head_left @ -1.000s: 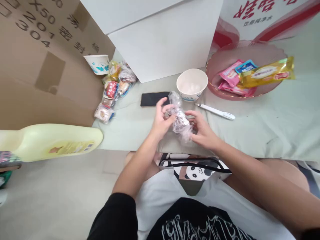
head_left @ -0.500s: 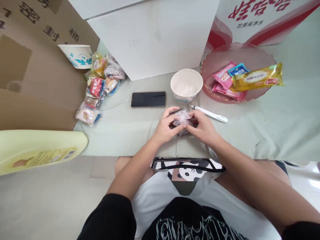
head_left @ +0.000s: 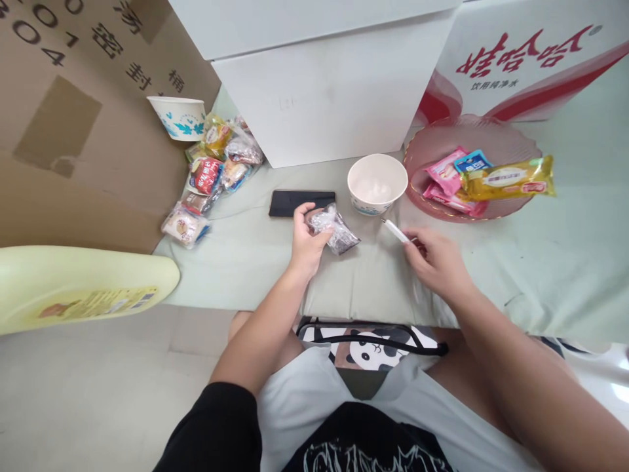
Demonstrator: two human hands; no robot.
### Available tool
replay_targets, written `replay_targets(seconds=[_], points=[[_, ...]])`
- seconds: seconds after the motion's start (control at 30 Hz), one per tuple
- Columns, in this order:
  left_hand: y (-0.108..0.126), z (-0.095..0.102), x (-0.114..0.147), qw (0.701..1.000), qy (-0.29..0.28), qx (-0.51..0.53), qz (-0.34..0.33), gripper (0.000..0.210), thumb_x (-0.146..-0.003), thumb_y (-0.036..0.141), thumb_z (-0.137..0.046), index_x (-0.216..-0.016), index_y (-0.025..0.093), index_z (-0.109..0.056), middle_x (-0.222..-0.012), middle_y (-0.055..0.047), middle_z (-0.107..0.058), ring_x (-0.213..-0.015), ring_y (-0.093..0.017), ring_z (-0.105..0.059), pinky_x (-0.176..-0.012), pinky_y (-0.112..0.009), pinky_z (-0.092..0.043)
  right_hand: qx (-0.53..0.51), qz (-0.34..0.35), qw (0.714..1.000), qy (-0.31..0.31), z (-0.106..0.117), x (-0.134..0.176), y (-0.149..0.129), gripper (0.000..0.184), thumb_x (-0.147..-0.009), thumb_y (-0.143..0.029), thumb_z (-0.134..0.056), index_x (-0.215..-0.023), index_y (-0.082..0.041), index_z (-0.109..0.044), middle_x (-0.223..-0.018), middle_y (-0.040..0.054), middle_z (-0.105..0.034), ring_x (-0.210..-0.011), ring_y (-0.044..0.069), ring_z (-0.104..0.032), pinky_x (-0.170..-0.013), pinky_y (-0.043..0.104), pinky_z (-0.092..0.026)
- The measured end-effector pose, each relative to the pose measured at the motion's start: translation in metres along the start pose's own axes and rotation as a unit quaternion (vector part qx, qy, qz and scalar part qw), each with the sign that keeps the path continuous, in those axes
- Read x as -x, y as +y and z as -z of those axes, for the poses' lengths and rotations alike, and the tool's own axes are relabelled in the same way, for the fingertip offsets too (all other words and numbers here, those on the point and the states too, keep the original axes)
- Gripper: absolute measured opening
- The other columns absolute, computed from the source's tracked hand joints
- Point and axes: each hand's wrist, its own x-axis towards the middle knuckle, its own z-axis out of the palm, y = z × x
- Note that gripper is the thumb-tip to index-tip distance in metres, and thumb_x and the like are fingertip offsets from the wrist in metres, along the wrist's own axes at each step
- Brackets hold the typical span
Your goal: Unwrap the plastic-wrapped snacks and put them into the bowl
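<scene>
Left hand (head_left: 304,239) grips a clear-wrapped snack packet (head_left: 334,229) just above the pale green cloth (head_left: 255,262). Right hand (head_left: 437,262) closes on the white utensil (head_left: 394,231) at the packet's 3 o'clock. White bowl (head_left: 377,185) stands at its 1 o'clock, black phone (head_left: 301,202) at 10 o'clock, touching neither.

Bare cloth (head_left: 255,262) beside phone (head_left: 301,202)

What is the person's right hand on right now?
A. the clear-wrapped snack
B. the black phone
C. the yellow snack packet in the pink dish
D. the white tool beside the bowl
D: the right hand closes on the white tool beside the bowl, while the left hand holds the clear-wrapped snack.
</scene>
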Motion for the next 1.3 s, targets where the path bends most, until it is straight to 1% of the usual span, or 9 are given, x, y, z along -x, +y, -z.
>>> replay_targets(seconds=[0.13,0.23,0.43,0.57,0.63,0.8,1.07,1.2,1.3], points=[[-0.004,-0.011,0.012,0.997,-0.052,-0.048,0.018,0.051,-0.068,0.029,-0.083,-0.111,0.023,-0.056,-0.103,-0.002,-0.065,-0.088,-0.014,-0.066,-0.078,-0.024,-0.055,-0.355,-0.022,0.927,-0.122,-0.019,0.010,-0.036,0.030,-0.100,-0.051,-0.050,-0.111,-0.024,-0.057,-0.097,0.0068,-0.072,-0.075,0.019,-0.070,-0.065,0.034,-0.057],[-0.004,-0.018,0.024,0.986,-0.149,-0.074,0.005,0.049,-0.079,0.036,-0.079,-0.121,0.024,-0.055,-0.111,-0.005,-0.069,-0.093,-0.016,-0.069,-0.082,-0.028,-0.057,-0.452,-0.027,0.882,-0.133,-0.035,0.010,-0.047,0.043,-0.094,-0.065,-0.056,-0.111,-0.026,-0.052,-0.120,0.0110,-0.066,-0.090,0.020,-0.072,-0.062,0.030,-0.056],[-0.001,-0.012,0.025,0.958,-0.234,-0.148,-0.079,0.041,-0.084,0.038,-0.074,-0.119,0.021,-0.063,-0.138,-0.014,-0.063,-0.114,-0.023,-0.068,-0.089,-0.032,-0.059,-0.440,-0.058,0.896,-0.023,-0.032,0.004,-0.033,0.032,-0.092,-0.054,-0.056,-0.108,-0.027,-0.048,-0.083,-0.0003,-0.062,-0.063,0.015,-0.058,-0.054,0.028,-0.046],[0.003,-0.008,0.024,0.913,-0.317,-0.224,-0.128,0.039,-0.086,0.033,-0.072,-0.124,0.023,-0.070,-0.153,-0.016,-0.049,-0.140,-0.031,-0.054,-0.105,-0.043,-0.056,-0.385,-0.028,0.921,0.045,-0.022,0.004,-0.035,0.045,-0.083,-0.042,-0.068,-0.119,-0.030,-0.044,-0.124,0.0061,-0.067,-0.051,0.008,-0.045,-0.050,0.028,-0.043],[0.002,-0.008,0.025,0.906,-0.311,-0.252,-0.141,0.032,-0.089,0.029,-0.068,-0.121,0.023,-0.074,-0.156,-0.016,-0.044,-0.146,-0.033,-0.048,-0.112,-0.047,-0.051,-0.355,-0.009,0.935,0.001,-0.021,0.003,-0.039,0.048,-0.081,-0.038,-0.070,-0.121,-0.029,-0.045,-0.134,0.0087,-0.066,-0.053,0.008,-0.049,-0.053,0.029,-0.047],[-0.005,-0.010,0.027,0.928,-0.249,-0.254,-0.108,0.023,-0.087,0.028,-0.070,-0.107,0.021,-0.079,-0.154,-0.014,-0.046,-0.137,-0.031,-0.056,-0.107,-0.045,-0.055,-0.268,-0.024,0.962,-0.050,-0.021,0.000,-0.038,0.028,-0.084,-0.033,-0.063,-0.110,-0.024,-0.060,-0.092,0.0022,-0.075,-0.064,0.015,-0.063,-0.064,0.032,-0.052],[0.004,-0.015,0.020,0.955,-0.210,-0.198,-0.074,0.038,-0.092,0.055,-0.065,-0.093,0.020,-0.081,-0.099,-0.009,-0.072,-0.098,-0.023,-0.070,-0.090,-0.037,-0.059,-0.275,-0.003,0.957,-0.098,-0.024,0.001,-0.034,0.030,-0.094,-0.035,-0.054,-0.119,-0.025,-0.064,-0.097,0.0038,-0.074,-0.074,0.019,-0.069,-0.074,0.036,-0.056],[0.000,-0.015,0.018,0.960,-0.189,-0.188,-0.083,0.037,-0.080,0.049,-0.079,-0.103,0.021,-0.076,-0.116,-0.009,-0.066,-0.098,-0.020,-0.070,-0.078,-0.028,-0.059,-0.222,0.059,0.973,-0.013,-0.030,0.002,-0.033,0.034,-0.096,-0.044,-0.054,-0.119,-0.024,-0.068,-0.128,0.0135,-0.064,-0.119,0.029,-0.062,-0.091,0.045,-0.055],[-0.007,-0.015,0.020,0.970,-0.154,-0.160,-0.097,0.045,-0.081,0.049,-0.079,-0.113,0.023,-0.062,-0.117,-0.007,-0.064,-0.098,-0.018,-0.070,-0.081,-0.028,-0.059,-0.209,0.043,0.977,0.016,-0.032,0.005,-0.035,0.036,-0.098,-0.044,-0.050,-0.122,-0.022,-0.066,-0.105,0.0100,-0.065,-0.099,0.025,-0.064,-0.086,0.043,-0.055]])
